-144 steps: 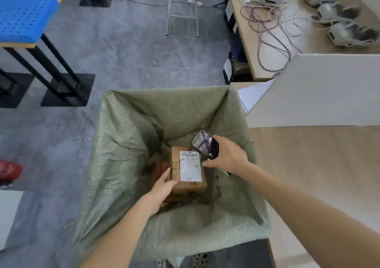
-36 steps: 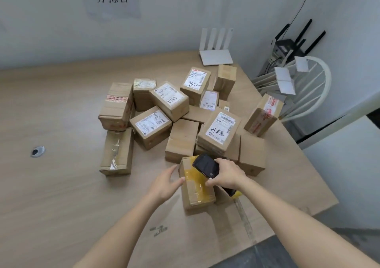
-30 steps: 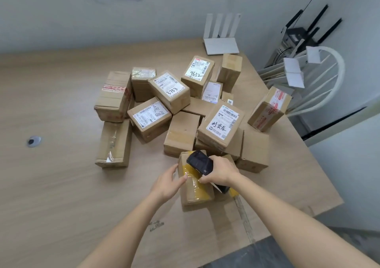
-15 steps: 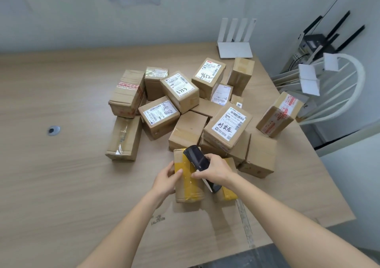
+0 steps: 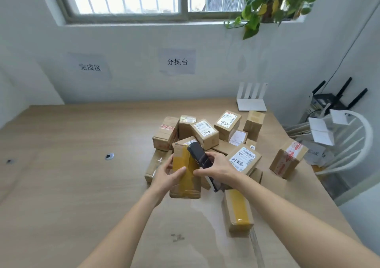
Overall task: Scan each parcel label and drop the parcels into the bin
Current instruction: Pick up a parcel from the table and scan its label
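Note:
My left hand [image 5: 167, 175] grips a brown cardboard parcel [image 5: 185, 185] banded with yellow tape, lifted off the table and held upright in front of me. No label shows on the face turned to me. My right hand [image 5: 218, 168] holds a black handheld scanner [image 5: 200, 157] that lies slanted against the parcel's right side. Behind them a pile of several brown parcels [image 5: 205, 133] lies on the wooden table [image 5: 72, 175], some with white labels facing up. The bin is out of view.
A second yellow-taped parcel [image 5: 238, 210] lies near the table's front right edge. A white router [image 5: 251, 101] stands at the back. A white chair [image 5: 349, 144] and black routers [image 5: 337, 97] are off the right edge. Two paper signs hang on the wall.
The parcel has been lifted off the table and tipped upright in my left hand. The scanner stayed beside it. The view tilted up, showing the window and plant.

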